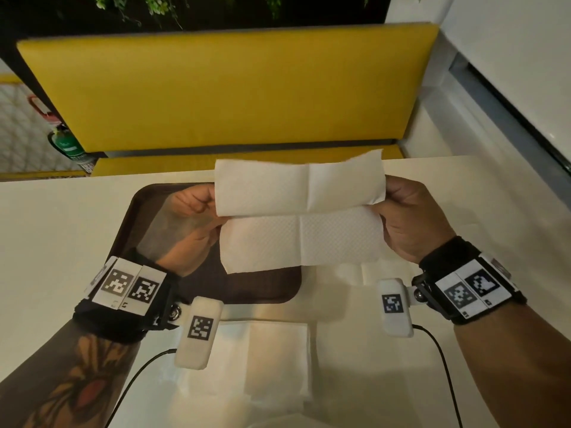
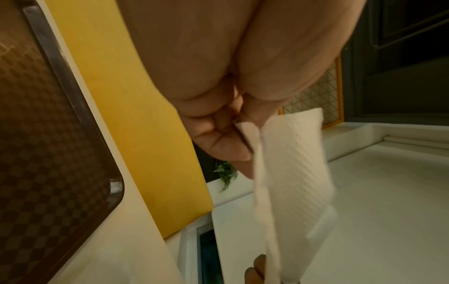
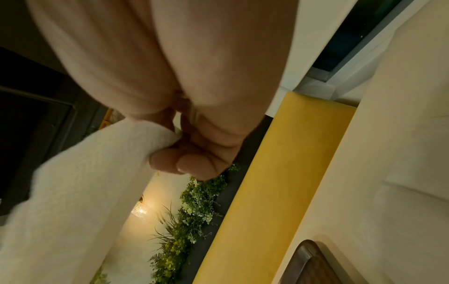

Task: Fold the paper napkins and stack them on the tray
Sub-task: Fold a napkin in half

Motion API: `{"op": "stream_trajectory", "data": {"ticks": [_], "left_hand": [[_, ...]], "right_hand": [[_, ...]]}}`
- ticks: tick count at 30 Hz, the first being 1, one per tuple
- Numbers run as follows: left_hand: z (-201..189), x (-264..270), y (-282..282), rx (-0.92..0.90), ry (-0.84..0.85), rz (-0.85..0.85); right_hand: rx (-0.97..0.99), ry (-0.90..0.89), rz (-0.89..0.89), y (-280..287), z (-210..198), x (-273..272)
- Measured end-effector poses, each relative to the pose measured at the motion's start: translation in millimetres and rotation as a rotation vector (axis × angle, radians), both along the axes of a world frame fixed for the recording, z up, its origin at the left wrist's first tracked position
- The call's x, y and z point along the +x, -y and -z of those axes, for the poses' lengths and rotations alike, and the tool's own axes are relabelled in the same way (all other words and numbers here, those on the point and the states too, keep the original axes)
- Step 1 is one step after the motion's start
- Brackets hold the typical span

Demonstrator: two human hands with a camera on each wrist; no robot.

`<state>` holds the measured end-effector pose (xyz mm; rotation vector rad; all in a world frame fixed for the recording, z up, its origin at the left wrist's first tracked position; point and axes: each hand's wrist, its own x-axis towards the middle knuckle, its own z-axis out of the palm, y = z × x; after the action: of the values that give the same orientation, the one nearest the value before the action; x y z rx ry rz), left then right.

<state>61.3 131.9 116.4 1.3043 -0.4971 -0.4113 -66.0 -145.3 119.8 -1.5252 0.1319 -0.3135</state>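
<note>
White paper napkin (image 1: 301, 211) held in air above tray (image 1: 145, 217), long axis left–right. Left hand (image 1: 193, 225) and right hand (image 1: 411, 217) each pinch one short end; tray directly below, nearer left.

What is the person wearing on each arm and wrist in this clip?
Both forearms are bare, no sleeves. The left hand side has a black wrist strap bearing white cards with black square codes, and a tattoo on the forearm. The right hand side has a matching black strap and coded cards. A white rounded camera block with a code and a black cable hangs off each wrist.
</note>
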Motion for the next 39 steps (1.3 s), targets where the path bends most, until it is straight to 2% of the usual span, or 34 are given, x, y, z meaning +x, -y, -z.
{"op": "stream_trajectory", "data": {"ticks": [5,7,10,13,15,18,21,25,27,29,32,39], "left_hand": [[-5.4,-5.0,-7.6,0.059,0.074,0.103],[-9.2,-6.1,-10.1,0.05,0.038,0.13],[-11.3,-9.9,-8.9,0.009,0.042,0.124],[-9.4,-12.8,-10.9,0.209,0.181,-0.022],[-7.9,-14.8,-10.0,0.313,0.24,-0.084],[-5.2,-16.1,-10.3,0.329,0.139,-0.102],[-0.9,-15.6,-16.2,0.448,0.044,-0.059],[0.5,-17.7,-23.7,0.529,-0.017,-0.052],[1.4,-19.0,-28.1,0.567,0.012,-0.08],[3.2,-20.4,-34.3,0.638,0.055,-0.098],[9.3,-26.1,-48.6,0.719,0.006,-0.073],[57.0,-51.6,-83.9,0.972,0.008,-0.062]], "right_hand": [[0.233,-0.112,-0.028,-3.7,-7.3,0.2],[0.169,-0.15,0.018,-4.0,-10.6,-1.0],[-0.05,-0.092,0.048,-5.7,-7.4,-0.5],[0.052,-0.14,-0.05,-3.2,-0.4,0.4],[0.034,-0.166,-0.1,-5.1,-1.0,-0.3],[0.009,-0.221,-0.135,-10.6,-1.3,-1.5],[0.05,-0.253,-0.106,-15.5,1.2,0.1],[-0.021,-0.307,-0.139,-18.6,6.2,-0.5],[-0.068,-0.351,-0.181,-21.8,5.9,-3.6],[-0.155,-0.391,-0.223,-27.2,7.5,-7.8],[-0.321,-0.449,-0.279,-39.8,15.8,-14.6],[-0.538,-0.624,-0.477,-78.7,62.0,-28.8]]}}
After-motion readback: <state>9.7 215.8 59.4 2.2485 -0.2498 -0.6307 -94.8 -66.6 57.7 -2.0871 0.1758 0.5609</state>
